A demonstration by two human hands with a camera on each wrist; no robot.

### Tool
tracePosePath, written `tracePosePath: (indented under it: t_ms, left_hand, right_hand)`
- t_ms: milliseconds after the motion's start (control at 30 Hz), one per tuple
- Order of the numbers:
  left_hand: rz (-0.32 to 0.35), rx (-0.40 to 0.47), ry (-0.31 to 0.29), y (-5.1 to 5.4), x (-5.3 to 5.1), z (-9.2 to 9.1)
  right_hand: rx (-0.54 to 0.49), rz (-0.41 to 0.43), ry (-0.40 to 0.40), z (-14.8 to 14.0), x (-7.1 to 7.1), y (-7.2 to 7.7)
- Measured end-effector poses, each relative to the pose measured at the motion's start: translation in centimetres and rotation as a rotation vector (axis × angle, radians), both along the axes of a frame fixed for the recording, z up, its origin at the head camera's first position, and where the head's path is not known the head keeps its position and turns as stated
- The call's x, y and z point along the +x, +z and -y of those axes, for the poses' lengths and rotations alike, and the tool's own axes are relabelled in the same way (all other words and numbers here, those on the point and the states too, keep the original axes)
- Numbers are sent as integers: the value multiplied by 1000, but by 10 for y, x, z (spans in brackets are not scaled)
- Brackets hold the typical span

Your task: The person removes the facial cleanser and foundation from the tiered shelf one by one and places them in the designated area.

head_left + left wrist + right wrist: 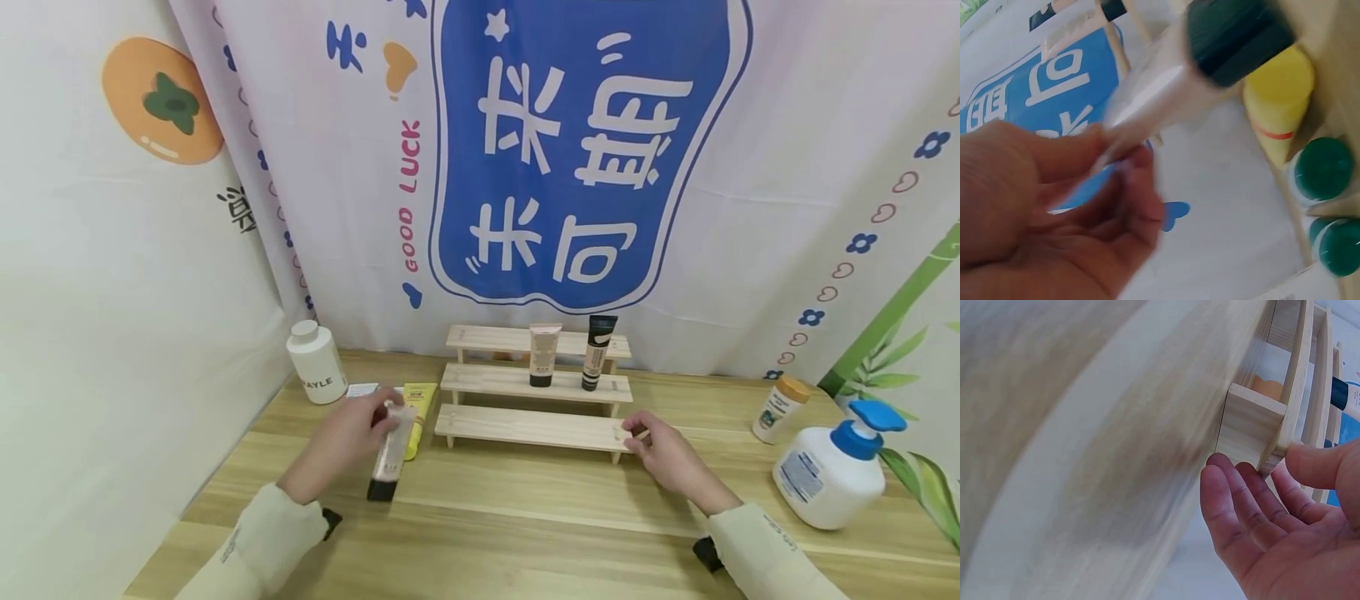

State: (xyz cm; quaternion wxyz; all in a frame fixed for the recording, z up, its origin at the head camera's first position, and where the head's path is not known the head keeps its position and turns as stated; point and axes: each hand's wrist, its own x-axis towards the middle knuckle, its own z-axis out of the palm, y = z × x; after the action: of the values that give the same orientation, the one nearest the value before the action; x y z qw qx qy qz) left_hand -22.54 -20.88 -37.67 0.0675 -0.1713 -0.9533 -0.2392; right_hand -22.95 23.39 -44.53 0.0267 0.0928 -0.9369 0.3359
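Note:
My left hand [367, 417] pinches a pale pink squeeze tube [393, 450] by its flat end. The tube's black cap [1235, 37] points down and hangs in front of a yellow tube [422, 408]. My right hand [663, 450] holds the right end of the lowest tier of a stepped wooden rack [525, 425], its thumb on top and fingers around the end. On the middle tier stand another pink tube [543, 354] and a black tube [597, 354], side by side towards the right.
A white bottle [318, 367] stands at the back left. Green-capped containers [1322, 169] show beside the yellow tube in the left wrist view. To the right are an orange-capped bottle [780, 408] and a white pump bottle [828, 475]. A printed cloth [345, 208] hangs behind the rack.

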Motion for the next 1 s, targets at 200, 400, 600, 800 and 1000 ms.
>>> tracePosePath:
  t_ms: [200, 400, 600, 800, 1000]
  left_hand:
    - [229, -5, 58, -26, 15, 6]
    - [265, 47, 116, -48, 19, 7]
    - [299, 67, 146, -60, 17, 6]
    - [314, 74, 178, -61, 14, 5]
    - [341, 93, 188, -60, 16, 4]
  right_hand:
    - [-8, -13, 10, 0, -1, -1]
    - [-17, -23, 16, -1, 0, -2]
    - [-16, -18, 10, -1, 1, -1]
    - [-24, -11, 9, -1, 1, -1]
    - [-22, -16, 8, -1, 0, -1]
